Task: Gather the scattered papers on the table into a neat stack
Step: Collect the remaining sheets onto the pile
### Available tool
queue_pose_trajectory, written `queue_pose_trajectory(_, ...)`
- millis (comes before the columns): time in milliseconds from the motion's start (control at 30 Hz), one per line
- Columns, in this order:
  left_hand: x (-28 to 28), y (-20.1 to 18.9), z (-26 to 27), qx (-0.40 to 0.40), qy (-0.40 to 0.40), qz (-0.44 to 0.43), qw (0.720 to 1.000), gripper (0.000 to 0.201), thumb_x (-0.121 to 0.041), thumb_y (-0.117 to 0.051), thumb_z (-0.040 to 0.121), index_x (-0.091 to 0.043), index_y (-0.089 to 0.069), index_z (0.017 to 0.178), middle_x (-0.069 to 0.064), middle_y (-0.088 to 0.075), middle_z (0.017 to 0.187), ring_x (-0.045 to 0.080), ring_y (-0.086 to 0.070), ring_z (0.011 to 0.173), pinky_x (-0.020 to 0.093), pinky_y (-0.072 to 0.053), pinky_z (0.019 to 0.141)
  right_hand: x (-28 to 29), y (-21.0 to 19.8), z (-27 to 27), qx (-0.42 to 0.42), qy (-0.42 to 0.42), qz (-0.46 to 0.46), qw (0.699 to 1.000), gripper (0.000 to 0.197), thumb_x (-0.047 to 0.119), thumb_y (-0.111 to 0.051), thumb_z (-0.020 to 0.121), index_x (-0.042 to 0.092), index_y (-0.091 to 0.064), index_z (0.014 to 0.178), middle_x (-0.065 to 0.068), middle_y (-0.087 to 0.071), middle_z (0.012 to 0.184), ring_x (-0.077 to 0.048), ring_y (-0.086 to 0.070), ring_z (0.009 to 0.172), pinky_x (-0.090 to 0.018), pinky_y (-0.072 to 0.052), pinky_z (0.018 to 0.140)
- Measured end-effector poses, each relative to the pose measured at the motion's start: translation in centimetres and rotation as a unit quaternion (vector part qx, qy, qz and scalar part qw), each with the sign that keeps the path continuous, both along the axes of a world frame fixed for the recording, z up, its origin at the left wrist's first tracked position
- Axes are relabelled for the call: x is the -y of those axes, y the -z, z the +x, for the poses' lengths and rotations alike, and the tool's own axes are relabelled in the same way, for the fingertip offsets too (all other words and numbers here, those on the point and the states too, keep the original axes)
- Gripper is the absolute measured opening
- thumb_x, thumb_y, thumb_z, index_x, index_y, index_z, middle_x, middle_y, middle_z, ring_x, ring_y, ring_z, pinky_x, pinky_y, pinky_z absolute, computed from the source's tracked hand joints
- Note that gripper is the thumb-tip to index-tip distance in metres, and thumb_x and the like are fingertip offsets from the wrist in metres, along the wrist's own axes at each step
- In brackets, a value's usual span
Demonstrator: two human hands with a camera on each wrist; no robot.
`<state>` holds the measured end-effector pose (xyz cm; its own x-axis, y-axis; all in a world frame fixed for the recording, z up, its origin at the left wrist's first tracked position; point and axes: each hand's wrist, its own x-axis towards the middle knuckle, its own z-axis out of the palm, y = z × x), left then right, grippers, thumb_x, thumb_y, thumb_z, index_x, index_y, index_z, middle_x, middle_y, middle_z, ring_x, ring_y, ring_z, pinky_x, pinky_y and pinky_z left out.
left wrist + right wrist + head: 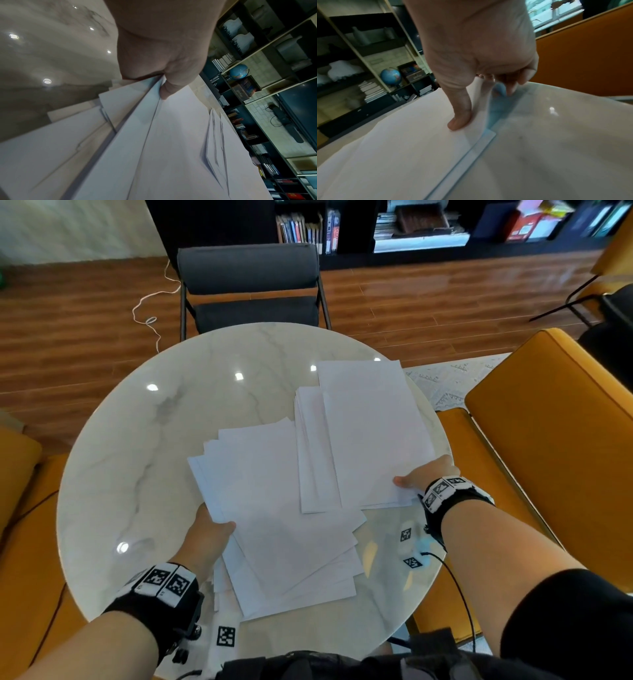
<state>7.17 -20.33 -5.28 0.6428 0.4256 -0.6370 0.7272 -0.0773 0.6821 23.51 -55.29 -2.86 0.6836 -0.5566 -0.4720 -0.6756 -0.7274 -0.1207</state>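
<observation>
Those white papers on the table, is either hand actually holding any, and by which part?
Yes. The left hand pinches the near pile at its left edge; the right hand grips the far pile at its near right corner.

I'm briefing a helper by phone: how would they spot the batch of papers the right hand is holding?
On the round marble table, look to the far right side, nearest the orange chair. The right-hand pile lies straighter and farther away than the fanned, skewed left pile, with the right hand pinching its near corner.
</observation>
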Motion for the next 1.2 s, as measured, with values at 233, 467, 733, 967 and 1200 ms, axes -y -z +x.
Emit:
queue_pose_trajectory(233,-0.6,-0.4,-0.4,-0.001,0.017,-0.022,1.0,0.062,-0.007,-0.061,0.081,-0.02,-0.04,0.137,0.014,-0.061,0.118,0.036,-0.06,0.105,0.055,-0.05,0.095,0.3,-0.7,-1.4,0.106,-0.028,0.093,0.99,0.039,0.009,-0.046,0.092,0.004,-0.045,0.131,-0.022,-0.058,0.122,-0.037,-0.057,0.112,-0.04,-0.047,0.088)
queue_pose_trajectory(467,-1.4,-0.1,-0.1,0.008,-0.077,-0.163,0.984,0.068,-0.061,-0.052,0.086,-0.023,-0.043,0.142,0.009,-0.059,0.136,0.032,-0.057,0.12,0.051,-0.044,0.104,-4.5,-3.1,-3.8,0.236,0.109,0.392,0.883,0.029,0.007,-0.038,0.097,0.02,-0.048,0.121,-0.01,-0.059,0.092,-0.021,-0.059,0.059,-0.02,-0.044,0.041)
queue_pose_trajectory(733,-1.0,-2.1,0.0,0.011,-0.084,-0.238,0.968,0.067,-0.074,-0.041,0.085,-0.026,-0.054,0.129,0.008,-0.067,0.121,0.03,-0.063,0.111,0.044,-0.05,0.094,-10.0,-0.1,-9.7,0.049,-0.16,0.385,0.908,0.009,0.01,-0.051,0.088,0.006,-0.058,0.094,-0.013,-0.063,0.082,-0.023,-0.059,0.064,-0.03,-0.051,0.051)
queue_pose_trajectory(967,-2.3,-1.2,-0.8,0.017,0.025,0.009,1.0,0.064,-0.006,-0.052,0.088,-0.024,-0.032,0.146,0.01,-0.058,0.125,0.033,-0.057,0.11,0.049,-0.048,0.099,-8.5,1.0,-5.5,0.149,-0.188,0.16,0.958,0.033,0.047,-0.061,0.084,0.017,-0.062,0.098,-0.01,-0.057,0.106,-0.028,-0.059,0.099,-0.035,-0.048,0.084)
queue_pose_trajectory(1200,-3.4,-1.8,-1.9,0.015,0.018,0.029,0.999,0.064,-0.005,-0.047,0.092,-0.027,-0.028,0.149,0.007,-0.056,0.126,0.031,-0.054,0.112,0.044,-0.046,0.098,-2.5,1.6,2.9,0.1,-0.04,0.038,0.993,0.096,0.057,-0.067,0.075,0.016,-0.019,0.148,-0.017,-0.029,0.15,-0.039,-0.026,0.137,-0.056,-0.028,0.11)
